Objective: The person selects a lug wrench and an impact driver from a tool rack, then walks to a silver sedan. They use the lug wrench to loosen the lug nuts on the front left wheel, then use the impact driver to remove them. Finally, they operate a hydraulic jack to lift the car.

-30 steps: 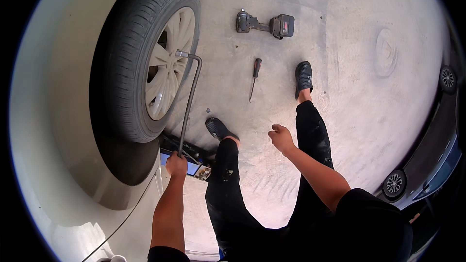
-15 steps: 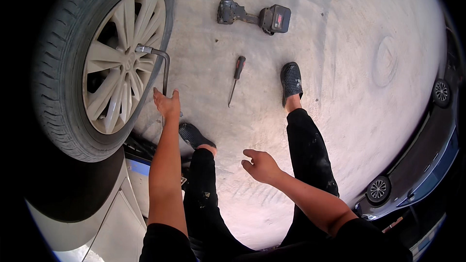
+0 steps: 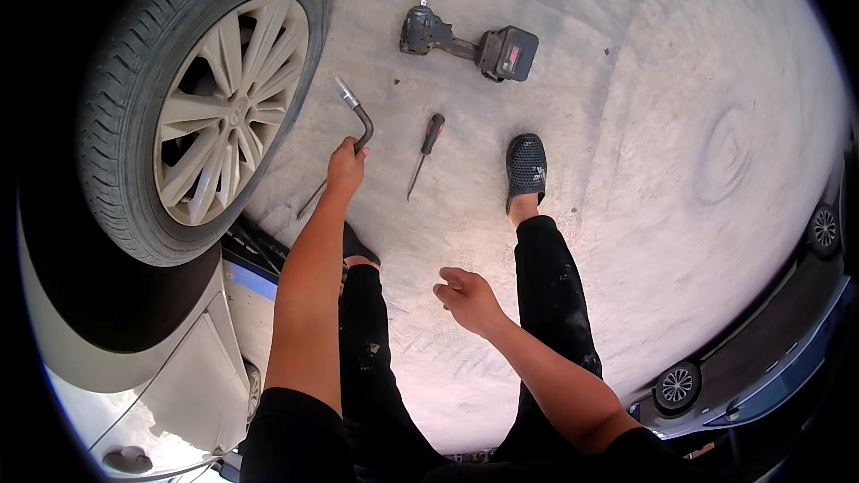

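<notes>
My left hand is closed round the shaft of an L-shaped lug wrench. Its silver socket end points up and away, and its thin end sticks out past my wrist. The wrench is held just right of the car wheel, apart from it. This wheel has a pale multi-spoke rim and a black tyre. My right hand hangs between my knees with nothing visible in it, its fingers loosely bent and apart.
A screwdriver with a dark handle lies on the concrete floor. Beyond it is a cordless impact wrench with its battery. My shoe stands right of the screwdriver. A light car body is at lower left, a dark car far right.
The lug wrench's socket has come off the wheel and moved right. My left hand has gone from spread fingers to a closed grip on the shaft. My right hand's fingers have curled slightly.
</notes>
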Available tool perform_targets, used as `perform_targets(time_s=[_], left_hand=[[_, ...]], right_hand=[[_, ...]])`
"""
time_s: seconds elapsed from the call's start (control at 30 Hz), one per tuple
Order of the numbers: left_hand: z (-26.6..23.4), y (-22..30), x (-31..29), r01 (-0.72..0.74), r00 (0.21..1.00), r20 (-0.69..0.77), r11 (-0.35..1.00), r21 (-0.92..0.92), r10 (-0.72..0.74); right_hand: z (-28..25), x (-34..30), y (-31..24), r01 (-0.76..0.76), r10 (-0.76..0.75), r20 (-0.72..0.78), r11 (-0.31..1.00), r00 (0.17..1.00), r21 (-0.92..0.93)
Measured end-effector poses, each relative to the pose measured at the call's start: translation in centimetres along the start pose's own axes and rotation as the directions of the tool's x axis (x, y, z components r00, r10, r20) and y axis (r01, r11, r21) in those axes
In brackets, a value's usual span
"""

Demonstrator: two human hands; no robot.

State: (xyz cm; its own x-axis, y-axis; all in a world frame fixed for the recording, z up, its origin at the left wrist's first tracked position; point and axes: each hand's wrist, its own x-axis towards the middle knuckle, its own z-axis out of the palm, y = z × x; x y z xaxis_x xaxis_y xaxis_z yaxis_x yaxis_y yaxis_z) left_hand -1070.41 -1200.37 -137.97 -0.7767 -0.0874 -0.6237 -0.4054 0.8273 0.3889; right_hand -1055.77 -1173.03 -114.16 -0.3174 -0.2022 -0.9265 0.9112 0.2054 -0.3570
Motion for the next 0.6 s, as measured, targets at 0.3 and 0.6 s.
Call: perform_targets(time_s=[0.3, 0.6], left_hand=[[-5.5, 5.3, -17.4, 0.272, 0.958, 0.143, 0.946, -0.177, -0.249], [-12.7, 6.9, -66.0, 0.69, 0.698, 0.03, 0.661, -0.295, -0.716]], right_hand=[[-6.3, -0.4, -2.7, -0.091, 0.093, -0.061, 0.995, 0.994, 0.034], [-14.5, -18.1, -6.2, 0.412, -0.521, 0.087, 0.551, 0.849, -0.726]])
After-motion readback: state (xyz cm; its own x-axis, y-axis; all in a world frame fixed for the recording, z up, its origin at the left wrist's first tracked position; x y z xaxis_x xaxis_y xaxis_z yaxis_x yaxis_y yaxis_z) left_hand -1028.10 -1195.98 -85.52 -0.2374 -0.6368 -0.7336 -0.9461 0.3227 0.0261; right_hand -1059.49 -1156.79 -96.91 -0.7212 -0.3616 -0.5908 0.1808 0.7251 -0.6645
